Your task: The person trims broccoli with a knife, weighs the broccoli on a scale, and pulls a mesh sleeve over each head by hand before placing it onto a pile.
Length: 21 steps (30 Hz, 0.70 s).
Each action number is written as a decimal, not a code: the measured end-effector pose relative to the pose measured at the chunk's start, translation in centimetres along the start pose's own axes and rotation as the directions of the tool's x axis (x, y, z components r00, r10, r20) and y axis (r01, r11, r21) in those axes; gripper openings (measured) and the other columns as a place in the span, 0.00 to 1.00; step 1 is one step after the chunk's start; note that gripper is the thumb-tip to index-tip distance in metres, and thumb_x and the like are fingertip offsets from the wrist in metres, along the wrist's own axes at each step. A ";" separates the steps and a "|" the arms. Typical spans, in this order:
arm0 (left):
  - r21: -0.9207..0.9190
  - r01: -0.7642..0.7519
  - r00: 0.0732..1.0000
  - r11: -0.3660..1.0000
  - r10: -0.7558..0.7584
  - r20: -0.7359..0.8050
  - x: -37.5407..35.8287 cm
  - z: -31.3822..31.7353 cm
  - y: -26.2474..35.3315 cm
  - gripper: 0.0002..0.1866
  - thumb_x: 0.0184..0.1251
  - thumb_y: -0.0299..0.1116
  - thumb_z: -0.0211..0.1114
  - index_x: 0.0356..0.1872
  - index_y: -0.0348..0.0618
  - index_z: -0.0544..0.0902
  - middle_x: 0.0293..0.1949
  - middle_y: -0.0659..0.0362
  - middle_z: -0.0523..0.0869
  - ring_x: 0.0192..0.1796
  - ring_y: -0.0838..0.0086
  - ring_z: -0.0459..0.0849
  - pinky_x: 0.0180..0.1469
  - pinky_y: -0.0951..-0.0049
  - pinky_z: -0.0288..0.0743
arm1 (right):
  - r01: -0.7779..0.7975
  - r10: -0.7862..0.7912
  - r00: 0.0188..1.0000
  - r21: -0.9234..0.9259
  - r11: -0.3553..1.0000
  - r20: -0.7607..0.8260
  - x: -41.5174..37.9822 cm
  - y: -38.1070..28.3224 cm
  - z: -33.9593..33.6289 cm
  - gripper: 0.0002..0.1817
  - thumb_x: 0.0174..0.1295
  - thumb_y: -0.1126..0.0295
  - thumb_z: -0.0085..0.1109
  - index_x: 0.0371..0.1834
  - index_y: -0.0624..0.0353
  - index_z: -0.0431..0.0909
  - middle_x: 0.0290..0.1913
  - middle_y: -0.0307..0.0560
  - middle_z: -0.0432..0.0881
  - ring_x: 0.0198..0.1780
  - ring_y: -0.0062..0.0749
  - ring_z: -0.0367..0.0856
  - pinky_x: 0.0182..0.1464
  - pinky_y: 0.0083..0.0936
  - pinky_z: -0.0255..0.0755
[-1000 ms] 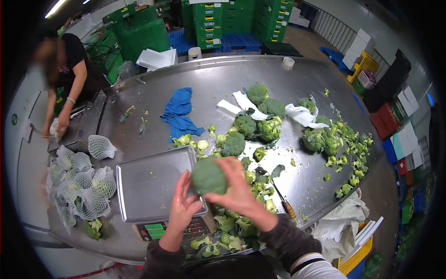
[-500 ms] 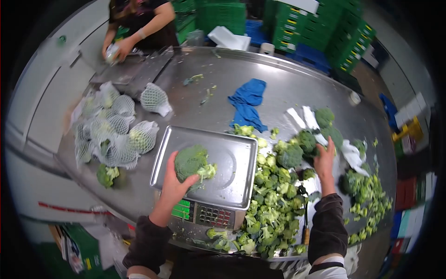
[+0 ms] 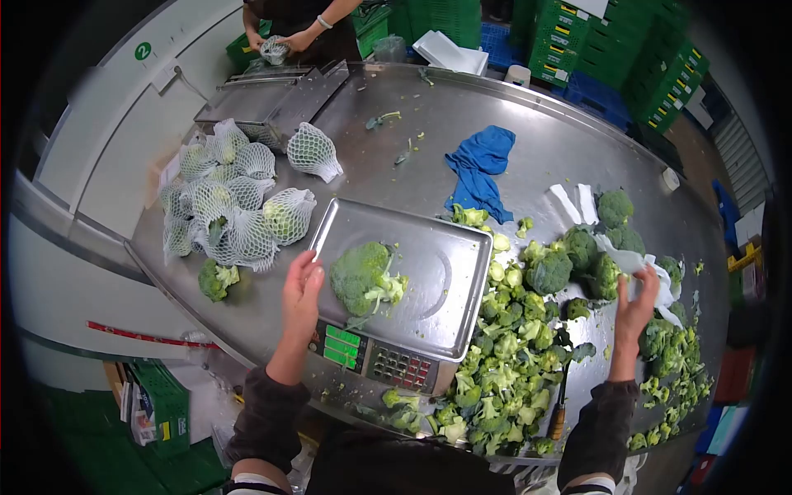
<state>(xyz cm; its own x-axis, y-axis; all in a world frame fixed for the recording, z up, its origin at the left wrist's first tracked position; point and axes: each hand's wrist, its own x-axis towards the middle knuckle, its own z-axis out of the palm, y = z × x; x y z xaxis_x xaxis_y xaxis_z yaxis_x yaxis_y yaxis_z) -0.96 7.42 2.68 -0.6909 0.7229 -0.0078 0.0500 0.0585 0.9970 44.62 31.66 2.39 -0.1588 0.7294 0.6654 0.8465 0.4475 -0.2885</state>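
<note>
A head of broccoli (image 3: 360,276) lies on its side on the metal weighing pan (image 3: 450,351), its cut stem facing right. My left hand (image 3: 299,299) is beside the pan's left edge, fingers apart and holding nothing. Over on the right, my right hand (image 3: 636,307) has its fingers bent onto a white netting piece (image 3: 666,297), which appears pinched between thumb and fingers. Close to that thumb is a broccoli head (image 3: 606,276), with darker heads (image 3: 551,272) to its left. Below the pan, the scale's green display (image 3: 341,346) is lit.
Netted broccoli heads (image 3: 239,194) are heaped at left, near a bare one (image 3: 218,280). A blue cloth (image 3: 481,169) lies beyond the scale. Cut florets (image 3: 499,388) and a wooden-handled knife (image 3: 558,417) are at right. Across the table, a co-worker's hands (image 3: 285,45) hold a netted item.
My left hand has let go of the broccoli on the pan and drawn back leftward. My right hand has moved slightly right and nearer, onto the white netting. The view has shifted.
</note>
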 end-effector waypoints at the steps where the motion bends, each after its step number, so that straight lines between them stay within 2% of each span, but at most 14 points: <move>1: -0.030 -0.128 0.988 0.991 0.125 -0.087 -0.5 0.0 0.1 0.20 0.63 0.29 0.57 0.57 0.36 0.70 0.53 0.52 0.75 0.54 0.74 0.73 0.57 0.73 0.65 | 0.020 -0.017 0.994 0.028 0.999 -0.106 0.2 -1.3 -1.9 0.13 0.51 0.77 0.64 0.35 0.62 0.69 0.48 0.54 0.75 0.55 0.49 0.71 0.58 0.36 0.62; 2: -0.033 -0.129 0.989 0.991 0.126 -0.082 -1.1 0.2 0.8 0.20 0.63 0.29 0.57 0.57 0.36 0.70 0.53 0.52 0.75 0.54 0.74 0.73 0.57 0.73 0.65 | 0.041 -0.026 0.987 0.092 0.995 -0.156 0.3 -2.6 -3.9 0.13 0.51 0.80 0.63 0.31 0.62 0.66 0.43 0.51 0.74 0.50 0.42 0.72 0.54 0.31 0.64; 4: 0.175 -0.400 0.910 0.900 0.413 -0.040 -2.9 0.8 3.2 0.22 0.58 0.26 0.59 0.56 0.37 0.70 0.54 0.52 0.74 0.56 0.71 0.72 0.59 0.71 0.65 | 0.055 -0.040 0.994 0.158 0.986 -0.100 -0.5 -3.6 -7.3 0.13 0.50 0.82 0.64 0.32 0.62 0.67 0.41 0.48 0.73 0.47 0.35 0.73 0.51 0.26 0.65; 5: 0.172 -0.401 0.910 0.900 0.413 -0.041 -4.1 1.4 3.9 0.22 0.58 0.26 0.59 0.56 0.37 0.70 0.54 0.52 0.74 0.56 0.71 0.72 0.59 0.71 0.65 | 0.045 -0.037 0.998 0.195 0.980 -0.043 -0.7 -5.4 -8.9 0.13 0.49 0.83 0.64 0.34 0.62 0.69 0.41 0.46 0.73 0.46 0.32 0.74 0.51 0.24 0.65; 6: 0.142 -0.403 0.915 0.904 0.401 0.047 -5.4 2.2 4.4 0.23 0.56 0.26 0.60 0.55 0.37 0.71 0.54 0.53 0.74 0.56 0.70 0.73 0.59 0.70 0.65 | 0.047 -0.040 0.998 0.193 0.980 -0.044 -1.0 -7.5 -10.1 0.13 0.49 0.83 0.64 0.34 0.62 0.69 0.41 0.46 0.73 0.46 0.32 0.74 0.51 0.24 0.65; 7: 0.113 -0.405 0.911 0.908 0.390 0.135 -6.5 3.1 4.8 0.24 0.54 0.25 0.61 0.55 0.37 0.71 0.54 0.53 0.74 0.56 0.68 0.73 0.59 0.70 0.65 | 0.024 -0.011 0.999 0.279 0.960 -0.046 -1.2 -10.0 -11.0 0.14 0.48 0.83 0.64 0.36 0.63 0.71 0.40 0.45 0.73 0.45 0.31 0.74 0.49 0.24 0.67; 9: 0.034 -0.454 0.857 0.890 0.426 0.290 -8.2 5.0 5.1 0.22 0.55 0.26 0.62 0.53 0.37 0.73 0.52 0.53 0.77 0.55 0.68 0.75 0.58 0.69 0.67 | 0.004 0.011 0.999 0.362 0.932 -0.037 -2.1 -12.5 -11.9 0.15 0.48 0.83 0.64 0.38 0.64 0.72 0.40 0.44 0.74 0.43 0.29 0.75 0.47 0.24 0.69; 11: -0.114 -0.217 0.826 0.969 0.245 0.507 -9.8 6.5 4.5 0.20 0.60 0.25 0.58 0.55 0.36 0.70 0.56 0.53 0.74 0.59 0.69 0.72 0.59 0.68 0.67 | -0.146 0.034 0.986 0.740 0.656 0.165 -3.5 -13.7 -11.6 0.16 0.49 0.80 0.64 0.43 0.65 0.75 0.40 0.43 0.75 0.44 0.27 0.74 0.46 0.21 0.68; 13: -0.243 0.140 0.728 0.960 0.067 0.682 -10.5 8.0 1.8 0.18 0.66 0.27 0.53 0.57 0.36 0.70 0.56 0.53 0.74 0.59 0.69 0.73 0.57 0.68 0.70 | -0.418 0.118 0.901 0.761 0.496 0.418 -5.3 -14.7 -8.8 0.14 0.54 0.75 0.63 0.44 0.64 0.77 0.37 0.42 0.78 0.39 0.23 0.76 0.42 0.17 0.70; 14: -0.293 0.322 0.628 0.900 0.029 0.778 -10.4 8.7 0.2 0.20 0.71 0.31 0.49 0.61 0.37 0.66 0.57 0.53 0.73 0.59 0.69 0.73 0.56 0.68 0.71 | -0.638 0.253 0.769 0.729 0.249 0.587 -6.5 -16.4 -7.2 0.14 0.56 0.72 0.62 0.45 0.62 0.77 0.35 0.41 0.79 0.34 0.21 0.76 0.38 0.16 0.71; 15: -0.297 0.324 0.628 0.898 0.031 0.778 -10.8 9.4 -0.8 0.20 0.71 0.31 0.49 0.61 0.37 0.66 0.57 0.53 0.73 0.59 0.69 0.73 0.56 0.68 0.71 | -0.779 0.322 0.584 0.626 -0.036 0.745 -7.8 -18.1 -5.7 0.15 0.58 0.69 0.61 0.47 0.61 0.78 0.32 0.41 0.80 0.30 0.19 0.76 0.34 0.14 0.71; 17: -0.357 0.483 0.671 0.799 -0.076 0.737 -12.2 10.8 -2.4 0.23 0.72 0.35 0.48 0.65 0.39 0.61 0.61 0.52 0.69 0.61 0.67 0.71 0.57 0.67 0.70 | -0.910 0.096 0.235 0.253 -0.329 0.967 -10.2 -18.8 -3.8 0.15 0.60 0.68 0.59 0.50 0.59 0.77 0.30 0.39 0.81 0.24 0.16 0.74 0.26 0.14 0.71; 19: -0.350 0.343 0.712 0.872 0.001 0.702 -13.3 11.4 -3.2 0.28 0.72 0.37 0.49 0.69 0.42 0.53 0.67 0.52 0.60 0.66 0.69 0.62 0.64 0.70 0.61 | -0.814 -0.066 0.236 0.160 -0.558 0.970 -13.2 -20.8 -2.2 0.16 0.60 0.71 0.58 0.51 0.58 0.77 0.28 0.38 0.80 0.21 0.18 0.74 0.22 0.14 0.69; 21: -0.304 0.354 0.728 0.884 -0.057 0.683 -14.5 11.5 -2.2 0.29 0.72 0.36 0.50 0.70 0.41 0.52 0.67 0.53 0.60 0.67 0.72 0.59 0.65 0.72 0.59 | -0.898 0.085 0.362 0.372 -0.235 0.928 -15.2 -22.4 -2.4 0.15 0.58 0.74 0.59 0.50 0.60 0.78 0.33 0.41 0.80 0.28 0.23 0.77 0.31 0.15 0.73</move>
<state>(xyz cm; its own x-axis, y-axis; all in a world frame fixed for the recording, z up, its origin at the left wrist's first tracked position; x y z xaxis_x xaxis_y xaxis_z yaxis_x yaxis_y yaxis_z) 17.20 4.74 -0.32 -0.0130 0.9933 -0.1149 -0.4196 0.0989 0.9023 29.29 9.29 0.36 -0.4571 0.7824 -0.4230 -0.2454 -0.5681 -0.7855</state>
